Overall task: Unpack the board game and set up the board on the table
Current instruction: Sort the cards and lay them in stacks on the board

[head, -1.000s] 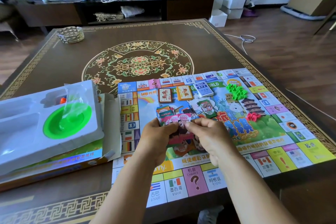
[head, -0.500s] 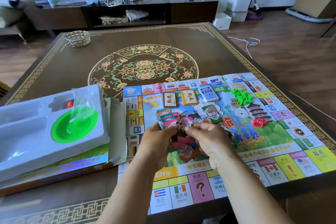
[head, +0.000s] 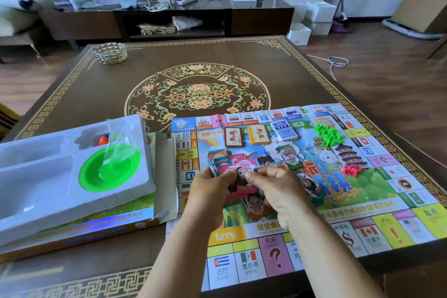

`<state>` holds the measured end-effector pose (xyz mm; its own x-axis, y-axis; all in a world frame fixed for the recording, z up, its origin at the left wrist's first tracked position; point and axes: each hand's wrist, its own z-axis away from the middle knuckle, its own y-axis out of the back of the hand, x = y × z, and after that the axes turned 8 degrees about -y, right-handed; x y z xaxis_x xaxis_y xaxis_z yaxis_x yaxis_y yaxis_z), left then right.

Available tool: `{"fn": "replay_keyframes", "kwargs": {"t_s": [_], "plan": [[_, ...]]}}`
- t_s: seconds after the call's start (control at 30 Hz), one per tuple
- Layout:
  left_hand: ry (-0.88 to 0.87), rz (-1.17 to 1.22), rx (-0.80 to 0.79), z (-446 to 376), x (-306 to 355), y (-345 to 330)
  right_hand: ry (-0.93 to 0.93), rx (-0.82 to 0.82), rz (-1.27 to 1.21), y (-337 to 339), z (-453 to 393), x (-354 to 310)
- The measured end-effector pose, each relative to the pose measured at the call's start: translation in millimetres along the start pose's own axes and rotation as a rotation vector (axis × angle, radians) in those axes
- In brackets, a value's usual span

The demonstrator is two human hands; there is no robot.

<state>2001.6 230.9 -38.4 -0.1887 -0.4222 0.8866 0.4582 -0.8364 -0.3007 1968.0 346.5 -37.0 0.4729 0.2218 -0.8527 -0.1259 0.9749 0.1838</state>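
The game board (head: 302,201) lies flat on the bench (head: 217,68) at the 5 o'clock side. Over its middle, the left hand (head: 212,191) and right hand (head: 273,189) meet, both pinched on a stack of play money (head: 238,169). At 9 o'clock the white tray (head: 48,176) rests on the open box (head: 96,222); three card decks (head: 258,134) sit at 12 o'clock of the hands.

Both hands cover the middle of the game board (head: 302,201), hiding its artwork; the board's right corner runs past the frame edge. Print on the play money (head: 244,169) they grip is mostly blurred.
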Motion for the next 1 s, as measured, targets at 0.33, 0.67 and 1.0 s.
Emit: {"fn": "replay_keyframes", "kwargs": {"t_s": [0.33, 0.67, 1.0], "plan": [[-0.074, -0.133, 0.035, -4, -1, 4, -0.016, -0.021, 0.043, -2, 0, -1], [-0.051, -0.058, 0.155, -12, -1, 9, 0.040, 0.099, 0.135, -4, -9, -19], [0.080, 0.074, 0.113, -17, 1, 15, 0.100, 0.299, 0.892, -30, -63, -16]]}}
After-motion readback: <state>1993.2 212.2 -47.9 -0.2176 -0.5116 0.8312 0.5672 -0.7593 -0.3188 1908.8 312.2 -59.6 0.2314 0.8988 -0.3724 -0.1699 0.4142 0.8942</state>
